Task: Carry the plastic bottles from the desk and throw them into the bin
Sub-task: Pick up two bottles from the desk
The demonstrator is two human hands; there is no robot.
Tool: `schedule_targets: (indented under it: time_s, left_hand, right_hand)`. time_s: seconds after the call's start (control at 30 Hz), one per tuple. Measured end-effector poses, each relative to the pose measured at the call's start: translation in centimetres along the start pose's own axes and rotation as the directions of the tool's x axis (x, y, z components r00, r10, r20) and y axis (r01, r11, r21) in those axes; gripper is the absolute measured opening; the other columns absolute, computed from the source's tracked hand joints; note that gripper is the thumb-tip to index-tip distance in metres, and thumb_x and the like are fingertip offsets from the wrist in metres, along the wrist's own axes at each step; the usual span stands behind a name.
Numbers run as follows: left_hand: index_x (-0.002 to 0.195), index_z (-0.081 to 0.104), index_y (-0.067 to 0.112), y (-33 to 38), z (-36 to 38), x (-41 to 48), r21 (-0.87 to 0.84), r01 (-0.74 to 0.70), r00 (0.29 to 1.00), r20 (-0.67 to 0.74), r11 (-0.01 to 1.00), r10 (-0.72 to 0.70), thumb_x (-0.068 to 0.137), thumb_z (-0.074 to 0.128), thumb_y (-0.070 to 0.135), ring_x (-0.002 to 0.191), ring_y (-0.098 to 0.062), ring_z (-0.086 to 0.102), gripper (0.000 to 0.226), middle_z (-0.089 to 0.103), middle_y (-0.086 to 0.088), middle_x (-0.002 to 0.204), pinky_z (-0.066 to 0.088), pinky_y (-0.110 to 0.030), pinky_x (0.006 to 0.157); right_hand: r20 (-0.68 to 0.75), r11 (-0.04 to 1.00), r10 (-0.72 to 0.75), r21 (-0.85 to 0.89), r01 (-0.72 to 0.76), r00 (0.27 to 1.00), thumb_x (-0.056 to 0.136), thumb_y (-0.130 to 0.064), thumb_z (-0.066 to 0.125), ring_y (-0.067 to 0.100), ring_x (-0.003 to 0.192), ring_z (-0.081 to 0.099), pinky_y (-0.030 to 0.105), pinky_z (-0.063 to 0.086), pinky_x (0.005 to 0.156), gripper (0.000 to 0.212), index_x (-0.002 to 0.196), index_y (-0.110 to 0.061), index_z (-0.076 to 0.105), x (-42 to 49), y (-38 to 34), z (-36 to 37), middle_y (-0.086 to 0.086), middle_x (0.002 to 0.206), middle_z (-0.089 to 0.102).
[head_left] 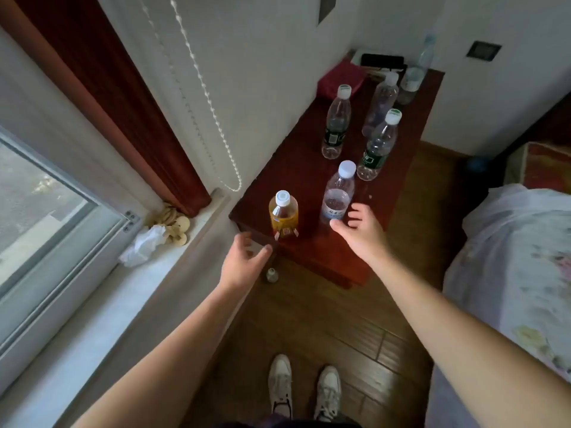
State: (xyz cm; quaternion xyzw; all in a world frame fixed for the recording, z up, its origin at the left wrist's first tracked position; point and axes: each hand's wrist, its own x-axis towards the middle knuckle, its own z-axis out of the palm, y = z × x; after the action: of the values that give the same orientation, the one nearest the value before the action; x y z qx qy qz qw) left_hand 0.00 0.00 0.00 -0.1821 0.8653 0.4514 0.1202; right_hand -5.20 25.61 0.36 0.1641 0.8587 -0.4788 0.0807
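"On the table, near corner: what is entered?"

"Item one: orange bottle (283, 216), white cap, upright at the front corner of the table (309, 171). Item two: clear bottle (338, 196), blue label, upright just to its right. Both stand nearest the person, so they are likely the first pair to go."

"And the grips?"

"Left grip (244, 257): fingers apart and loosely curved, empty, just short of the orange bottle and opened wide enough for its broad body. Right grip (360, 227): thumb and fingers spread, empty, just beside the clear bottle. Whether the thumb touches it, I cannot tell."

"Other stock?"

"Nearer green-labelled bottle (378, 146) and rear green-labelled bottle (336, 122), both upright. Beyond them are more clear bottles, blurred. Small bottle (272, 274) on the floor by the table's corner. Bin: not in view."

"Why both grips at once?"

"One bottle each, by my judgement: fewer trips."
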Motion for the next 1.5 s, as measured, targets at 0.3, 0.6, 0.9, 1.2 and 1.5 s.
schedule_targets:
  time_s: [0.3,0.6,0.9,1.2,1.5]
  left_hand:
    - [0.151,0.035,0.026,2.5,2.3,5.4,-0.051,-0.031,0.999,0.038,0.998,0.032,0.066,0.082,0.052,0.129,-0.019,0.054,0.1,0.055,0.0,0.143,0.048,-0.04,0.105]
    - [0.133,0.046,0.034,2.7,2.8,5.7,-0.024,-0.109,0.994,-0.001,0.994,0.109,0.064,0.08,0.056,0.109,-0.014,0.066,0.079,0.068,0.01,0.12,0.056,-0.046,0.096]
    - [0.12,0.059,0.032,2.8,2.3,3.5,-0.079,-0.123,0.991,0.037,0.989,0.127,0.06,0.088,0.053,0.102,-0.006,0.066,0.07,0.071,0.014,0.106,0.055,-0.036,0.092]
    - [0.105,0.065,0.028,-11.2,-0.3,-10.1,-0.156,0.101,0.993,-0.046,0.983,-0.11,0.077,0.084,0.025,0.101,-0.02,0.07,0.034,0.075,0.004,0.1,0.053,-0.05,0.094]
    - [0.102,0.065,0.033,-18.3,-2.7,-17.3,-0.204,0.215,0.954,-0.164,0.955,-0.25,0.068,0.083,0.04,0.094,-0.01,0.071,0.039,0.075,0.009,0.097,0.057,-0.045,0.089]
  right_hand:
    - [-0.185,0.999,-0.036,0.022,0.041,0.982,0.069,-0.045,0.082,0.019,0.107,0.064,0.029,0.045,0.081,0.068,0.126,-0.024,0.051,4.7,-2.7,2.0,-0.007,0.12,0.064]
    - [-0.129,0.993,-0.099,0.044,0.106,0.987,0.069,-0.048,0.083,0.002,0.092,0.065,0.022,0.05,0.074,0.048,0.106,-0.034,0.056,-1.3,0.4,-1.0,-0.016,0.102,0.067]
    - [-0.1,0.993,0.049,0.113,-0.038,0.994,0.071,-0.036,0.086,-0.001,0.094,0.065,0.015,0.05,0.077,0.048,0.11,-0.035,0.058,-11.4,5.4,-3.0,-0.015,0.102,0.07]
    - [-0.072,0.982,0.172,-0.072,-0.177,0.982,0.07,-0.034,0.087,-0.01,0.089,0.063,0.001,0.044,0.063,0.061,0.116,-0.033,0.047,-21.2,12.3,-2.3,-0.016,0.106,0.066]
    - [0.039,0.96,0.112,-0.261,-0.098,0.993,0.071,-0.037,0.086,0.011,0.091,0.062,0.014,0.045,0.065,0.072,0.13,-0.018,0.05,-22.2,15.3,-0.2,-0.008,0.105,0.062]
